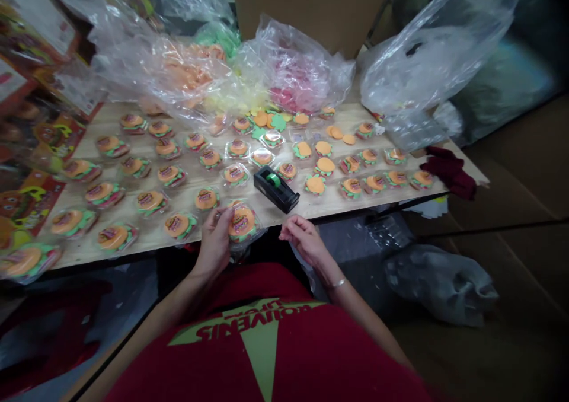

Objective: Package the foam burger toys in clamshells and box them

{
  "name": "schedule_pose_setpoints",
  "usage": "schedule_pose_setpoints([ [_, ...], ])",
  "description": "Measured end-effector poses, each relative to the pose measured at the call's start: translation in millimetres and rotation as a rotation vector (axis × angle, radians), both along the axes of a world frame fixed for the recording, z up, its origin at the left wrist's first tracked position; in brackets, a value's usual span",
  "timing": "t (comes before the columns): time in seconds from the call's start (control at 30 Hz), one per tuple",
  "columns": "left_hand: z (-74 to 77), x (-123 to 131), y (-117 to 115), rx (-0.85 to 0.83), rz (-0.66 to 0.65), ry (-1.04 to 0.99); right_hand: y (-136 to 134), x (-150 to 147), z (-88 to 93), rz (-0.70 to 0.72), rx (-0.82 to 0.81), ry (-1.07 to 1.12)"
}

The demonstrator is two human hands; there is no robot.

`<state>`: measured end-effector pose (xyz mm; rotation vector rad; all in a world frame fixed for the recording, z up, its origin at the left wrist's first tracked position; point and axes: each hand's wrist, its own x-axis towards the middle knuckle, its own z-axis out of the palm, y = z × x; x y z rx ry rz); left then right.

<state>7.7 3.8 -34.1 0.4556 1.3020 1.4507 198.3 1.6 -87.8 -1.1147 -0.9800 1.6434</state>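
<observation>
At the table's front edge, my left hand (216, 243) is closed on the side of a toy burger in a clear plastic pack (242, 222). My right hand (306, 239) is held to the right of that pack, apart from it, thumb and fingertips pinched together; whatever may be between them is too small to make out. Just beyond both hands lies a black tape dispenser (280, 195) with a roll of green-looking tape (273, 180). More packed toy burgers (207, 198) sit near my left hand, and burgers with plain orange tops (315, 184) lie right of the dispenser.
Rows of packed burgers cover the wooden table (186, 182). Along the back are clear bags of orange pieces (191, 70) and pink pieces (293, 85). Loose orange discs (336, 132) lie in front. A dark red cloth (451, 171) hangs over the right end; printed cards (57, 135) stand left.
</observation>
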Motion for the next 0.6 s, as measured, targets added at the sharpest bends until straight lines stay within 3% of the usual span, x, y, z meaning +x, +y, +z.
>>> schedule_pose_setpoints([
  [0.13,-2.7,5.2,0.4,0.078,0.061,0.020,-32.5,-37.1,19.7,0.123,-0.021,0.225],
  [0.4,2.8,3.0,-7.2,0.085,0.072,0.058,-30.6,-59.3,24.2,0.030,-0.052,0.051],
  [0.6,2.8,-0.7,-8.3,0.088,0.077,0.044,-33.1,-66.4,16.6,0.054,0.015,-0.074],
])
